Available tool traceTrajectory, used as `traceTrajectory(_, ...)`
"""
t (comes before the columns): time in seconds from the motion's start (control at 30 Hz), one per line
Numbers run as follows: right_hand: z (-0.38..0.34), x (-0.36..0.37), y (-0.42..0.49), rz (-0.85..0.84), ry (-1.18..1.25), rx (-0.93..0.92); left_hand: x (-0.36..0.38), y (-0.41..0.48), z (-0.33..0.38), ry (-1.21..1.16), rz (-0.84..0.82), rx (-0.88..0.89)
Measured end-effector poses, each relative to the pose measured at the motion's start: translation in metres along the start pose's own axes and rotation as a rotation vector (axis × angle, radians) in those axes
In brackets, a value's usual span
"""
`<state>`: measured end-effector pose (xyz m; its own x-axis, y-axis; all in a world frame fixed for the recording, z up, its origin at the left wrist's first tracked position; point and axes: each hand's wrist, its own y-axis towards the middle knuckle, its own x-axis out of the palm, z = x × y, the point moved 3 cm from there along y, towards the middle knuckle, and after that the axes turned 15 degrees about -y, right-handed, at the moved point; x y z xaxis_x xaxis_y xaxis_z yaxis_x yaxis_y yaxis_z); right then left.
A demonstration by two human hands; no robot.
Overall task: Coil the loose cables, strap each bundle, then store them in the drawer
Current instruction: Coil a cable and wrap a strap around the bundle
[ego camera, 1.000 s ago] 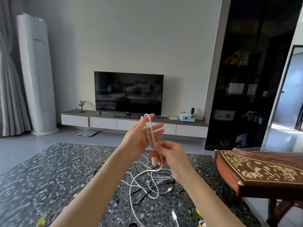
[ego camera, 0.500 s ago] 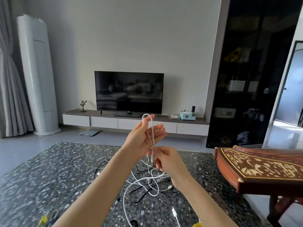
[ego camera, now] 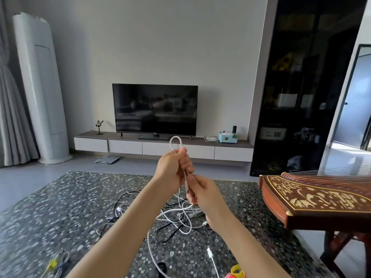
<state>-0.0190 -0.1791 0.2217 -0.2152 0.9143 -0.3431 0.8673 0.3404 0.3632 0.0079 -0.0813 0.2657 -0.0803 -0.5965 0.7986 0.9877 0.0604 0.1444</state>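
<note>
Grip: the left hand (ego camera: 172,169) is curled into a fist round a doubled thin white cable (ego camera: 175,144), with a small loop standing out above the thumb. The right hand (ego camera: 202,192) pinches the cable's plug end between thumb and fingertips, just below the left fist. The free length is trailed down into a tangle of white and black cables (ego camera: 180,215) lying on the dark pebble-patterned surface (ego camera: 60,207) under the forearms. Main risk, as judged: the trailing length appears threaded through that tangle, so winding is likely to drag other leads up or pull a knot tight. The plug could be slipped from so light a pinch if a snag is met, and the loop would be lost if the fist is relaxed. Room is open to the left and ahead. On the right, a red-brown wooden zither with pale inlay (ego camera: 313,199) is set near the right forearm, so wide sweeps there are best avoided. The white drawer fronts of the low TV unit (ego camera: 124,147) are well apart across the floor. None is seen open, and which one is meant cannot be told.
</note>
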Motion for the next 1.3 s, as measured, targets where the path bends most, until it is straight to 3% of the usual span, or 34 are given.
traceTrajectory(0.17, 0.031, -0.007, -0.012, -0.1, 0.029, -0.02, 0.003, 0.004, 0.021, 0.045, 0.006, 0.104)
traceTrajectory(0.33, 0.082, 0.005, -0.03, -0.195, -0.142, 0.116, 0.005, 0.004, 0.065, 0.23, -0.008, 0.398)
traceTrajectory(0.4, 0.091, 0.002, -0.028, -0.152, -0.24, 0.151, 0.001, 0.002, 0.078, 0.536, 0.008, 0.563)
traceTrajectory(0.47, 0.087, -0.008, -0.02, -0.066, -0.375, 0.15, -0.002, -0.001, 0.077, 1.038, -0.01, 0.656)
traceTrajectory(0.53, 0.068, -0.015, -0.006, -0.007, -0.469, 0.097, -0.009, -0.001, 0.065, 1.431, -0.103, 0.523)
traceTrajectory(0.57, 0.054, -0.016, 0.0, 0.001, -0.513, 0.054, -0.015, -0.001, 0.06, 1.507, -0.13, 0.405)
traceTrajectory(0.63, 0.025, -0.02, 0.011, 0.013, -0.56, -0.054, -0.024, -0.005, 0.052, 1.449, -0.129, 0.228)
traceTrajectory(0.77, -0.018, -0.028, 0.028, 0.16, -0.717, -0.275, -0.034, -0.018, 0.04, 0.873, -0.179, -0.085)
traceTrajectory(0.83, -0.032, -0.029, 0.032, 0.222, -0.824, -0.342, -0.036, -0.023, 0.035, 0.806, -0.26, -0.165)
traceTrajectory(0.9, -0.039, -0.028, 0.033, 0.185, -0.78, -0.338, -0.038, -0.027, 0.033, 0.936, -0.282, -0.133)
traceTrajectory(1.0, -0.043, -0.031, 0.034, 0.122, -0.531, -0.263, -0.042, -0.026, 0.03, 1.106, -0.244, -0.027)
traceTrajectory(1.3, -0.044, -0.036, 0.037, 0.072, -0.19, -0.081, -0.033, -0.03, 0.012, 0.998, -0.265, 0.046)
